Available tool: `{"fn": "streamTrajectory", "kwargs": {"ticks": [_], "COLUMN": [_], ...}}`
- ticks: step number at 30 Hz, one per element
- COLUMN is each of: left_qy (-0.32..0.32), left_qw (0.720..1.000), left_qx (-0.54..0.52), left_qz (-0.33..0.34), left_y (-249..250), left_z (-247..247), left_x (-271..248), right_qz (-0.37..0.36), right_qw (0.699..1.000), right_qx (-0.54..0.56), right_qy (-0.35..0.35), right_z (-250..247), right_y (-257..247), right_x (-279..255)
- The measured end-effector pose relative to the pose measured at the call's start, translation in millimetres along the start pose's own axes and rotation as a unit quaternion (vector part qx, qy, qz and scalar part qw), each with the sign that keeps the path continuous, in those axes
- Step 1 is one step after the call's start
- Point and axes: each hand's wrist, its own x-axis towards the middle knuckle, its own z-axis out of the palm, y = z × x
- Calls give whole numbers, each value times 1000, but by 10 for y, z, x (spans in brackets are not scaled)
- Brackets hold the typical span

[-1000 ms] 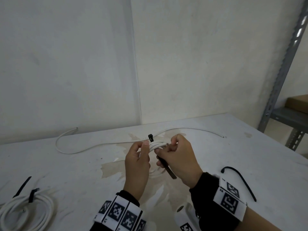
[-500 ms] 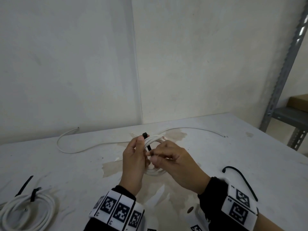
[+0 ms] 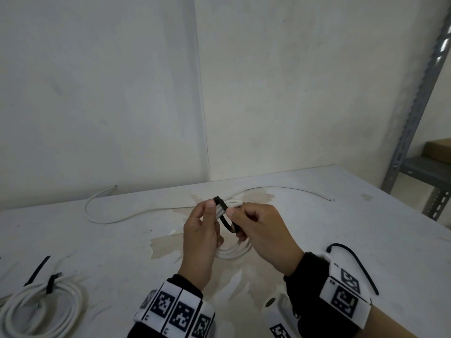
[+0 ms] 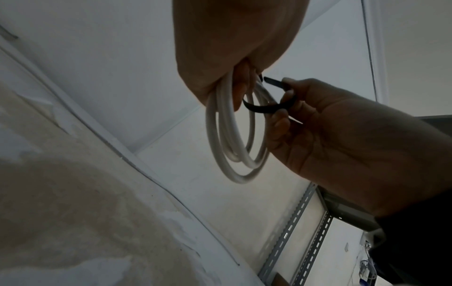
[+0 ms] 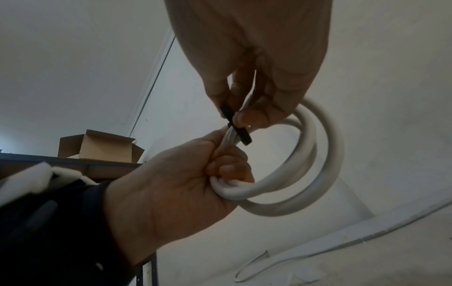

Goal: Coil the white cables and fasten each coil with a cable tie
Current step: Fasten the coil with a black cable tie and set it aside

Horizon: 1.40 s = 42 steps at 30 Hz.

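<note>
A small white cable coil [image 3: 234, 252] hangs above the table, gripped at its top by my left hand [image 3: 210, 209]. A black cable tie [image 3: 227, 222] loops round the coil's strands, its head beside my left thumb. My right hand [image 3: 231, 213] pinches the tie's tail close to that head. The left wrist view shows the coil [image 4: 228, 139] hanging from my left hand [image 4: 234, 58], with the tie [image 4: 263, 108] bent into a loop by my right hand's fingers [image 4: 288, 91]. In the right wrist view the tie [image 5: 240, 133] crosses the coil [image 5: 318, 154].
A tied white coil [image 3: 41, 311] lies at the near left of the table [image 3: 97, 240], a loose black tie [image 3: 36, 270] beside it. A long loose white cable [image 3: 146, 211] runs across the back. Another black tie [image 3: 353, 264] lies near right. A metal shelf [image 3: 415, 118] stands right.
The tie's tail hung straight down under my right hand; now it is bent up round the coil into a loop. My right hand has shifted up toward the tie's head.
</note>
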Motion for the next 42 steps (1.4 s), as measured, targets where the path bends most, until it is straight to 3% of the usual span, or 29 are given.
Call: {"fn": "streamTrajectory", "kwargs": {"ticks": [19, 23, 27, 31, 35, 40, 42], "left_qy": [10, 5, -4, 13, 12, -53, -63], "left_qw": [1000, 1000, 1000, 999, 999, 997, 996], "left_qx": [2, 13, 23, 33, 35, 63, 67], "left_qz": [-13, -1, 6, 8, 12, -2, -8], "left_y": [23, 34, 21, 59, 121, 107, 100], "left_z": [2, 4, 23, -79, -202, -170, -165], "left_x": [12, -11, -40, 8, 43, -40, -66], "right_qz": [13, 6, 15, 2, -53, 1, 11], "right_qw": [999, 995, 993, 996, 985, 995, 997], "right_qx": [-25, -85, -55, -59, -68, -95, -69], "right_qy": [16, 51, 99, 63, 151, -6, -34], "right_z": [45, 137, 193, 183, 19, 10, 9], "right_y": [-50, -15, 17, -26, -35, -102, -120], "right_x": [21, 42, 66, -2, 46, 195, 207]}}
